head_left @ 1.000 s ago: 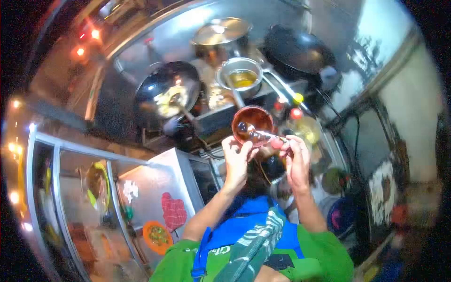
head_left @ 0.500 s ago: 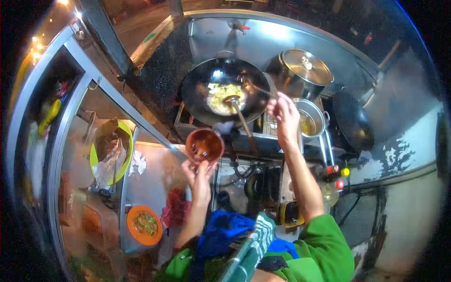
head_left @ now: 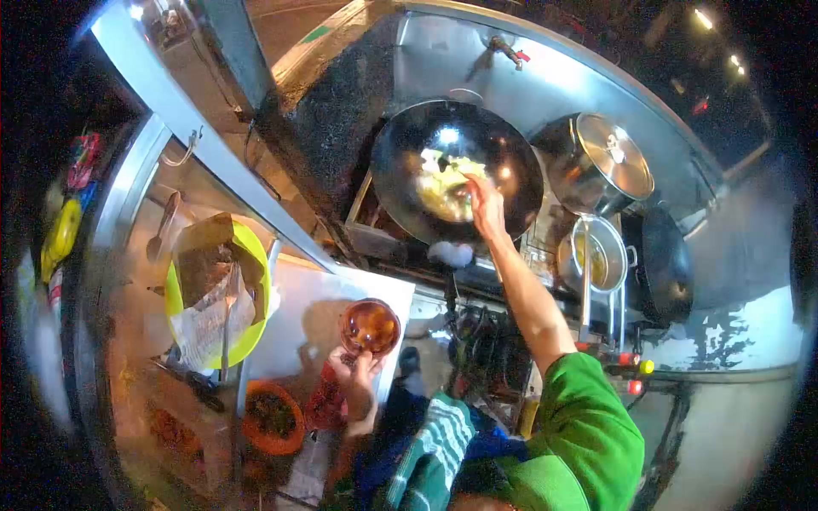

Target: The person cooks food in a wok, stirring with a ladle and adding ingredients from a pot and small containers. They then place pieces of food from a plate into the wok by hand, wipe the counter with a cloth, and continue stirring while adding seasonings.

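My left hand [head_left: 361,366] grips a small reddish-brown bowl [head_left: 372,327] by its near rim, over the white counter at the left. The bowl's inside is shiny; its contents are hard to make out. My right hand [head_left: 486,204] is stretched over the black wok [head_left: 511,140], its fingers close to the pale yellow food [head_left: 439,175] in it. Those fingers are blurred, and whether they hold anything does not show.
A lidded steel pot [head_left: 588,166] and a smaller pot [head_left: 609,251] stand right of the wok. On the left are a lime-green-rimmed bowl [head_left: 260,319] and an orange plate [head_left: 294,439]. A tap [head_left: 509,53] juts from the back panel. A white counter [head_left: 298,289] lies at left.
My right hand has moved left, from beside the small pot to over the wok. My left hand and the brown bowl have drawn back from the wok over the counter. The view has shifted.
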